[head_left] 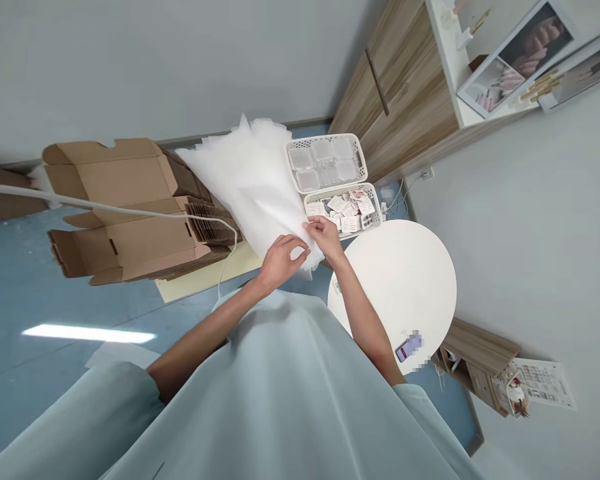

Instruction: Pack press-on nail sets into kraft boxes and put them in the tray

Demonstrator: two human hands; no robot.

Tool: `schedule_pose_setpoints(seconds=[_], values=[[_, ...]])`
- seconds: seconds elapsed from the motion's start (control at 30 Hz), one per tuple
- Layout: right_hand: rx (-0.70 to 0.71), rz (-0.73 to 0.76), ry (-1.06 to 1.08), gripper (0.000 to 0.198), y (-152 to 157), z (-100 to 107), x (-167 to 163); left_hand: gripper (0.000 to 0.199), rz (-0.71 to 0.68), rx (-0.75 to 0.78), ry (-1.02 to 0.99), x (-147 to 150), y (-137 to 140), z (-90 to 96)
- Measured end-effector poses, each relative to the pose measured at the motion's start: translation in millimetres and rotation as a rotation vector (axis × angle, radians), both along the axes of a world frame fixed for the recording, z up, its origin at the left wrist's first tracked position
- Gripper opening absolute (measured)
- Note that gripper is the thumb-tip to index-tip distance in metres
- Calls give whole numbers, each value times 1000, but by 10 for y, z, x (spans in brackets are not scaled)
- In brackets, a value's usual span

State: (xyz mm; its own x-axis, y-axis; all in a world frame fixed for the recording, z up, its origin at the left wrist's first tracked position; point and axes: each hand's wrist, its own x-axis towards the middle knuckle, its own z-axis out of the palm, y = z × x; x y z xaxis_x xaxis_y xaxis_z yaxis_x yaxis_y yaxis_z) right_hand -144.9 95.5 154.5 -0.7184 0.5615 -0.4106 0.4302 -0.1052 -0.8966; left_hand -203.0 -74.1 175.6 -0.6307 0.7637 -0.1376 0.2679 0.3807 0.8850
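Observation:
A thick stack of thin white packing foam sheets (pixel 260 180) lies in front of me, its near corner under my hands. My left hand (pixel 285 260) is closed in a pinch at the right edge of the top sheet, thumb and forefinger meeting in a loop. My right hand (pixel 325 237) pinches the same edge slightly farther away, with its fingers curled. The fingertips hide exactly how much of the sheet is caught. Just beyond my right hand is a white basket (pixel 377 217) holding several small printed cards and packets.
Behind it, another white basket (pixel 365 170) holds clear plastic boxes (pixel 323 150). Folded cardboard boxes (pixel 130 233) are stacked at left, crossed by a white cable (pixel 130 211). At right stands a round white table (pixel 405 280) with a phone (pixel 407 348); a wooden cabinet (pixel 405 73) rises behind.

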Motion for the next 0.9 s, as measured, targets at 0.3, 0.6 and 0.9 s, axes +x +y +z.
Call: schedule_pose_setpoints(seconds=[0.3, 0.6, 0.9], values=[[128, -197, 36, 40, 18, 495, 1086, 63, 167, 77, -440, 300, 460, -112], [75, -403, 14, 29, -250, 538, 2597, 55, -210, 158, -375, 912, 1391, -23], [-116, -939, 103, 81, -468, 227, 3529, 90, -572, 109, -387, 1983, 1530, 66]])
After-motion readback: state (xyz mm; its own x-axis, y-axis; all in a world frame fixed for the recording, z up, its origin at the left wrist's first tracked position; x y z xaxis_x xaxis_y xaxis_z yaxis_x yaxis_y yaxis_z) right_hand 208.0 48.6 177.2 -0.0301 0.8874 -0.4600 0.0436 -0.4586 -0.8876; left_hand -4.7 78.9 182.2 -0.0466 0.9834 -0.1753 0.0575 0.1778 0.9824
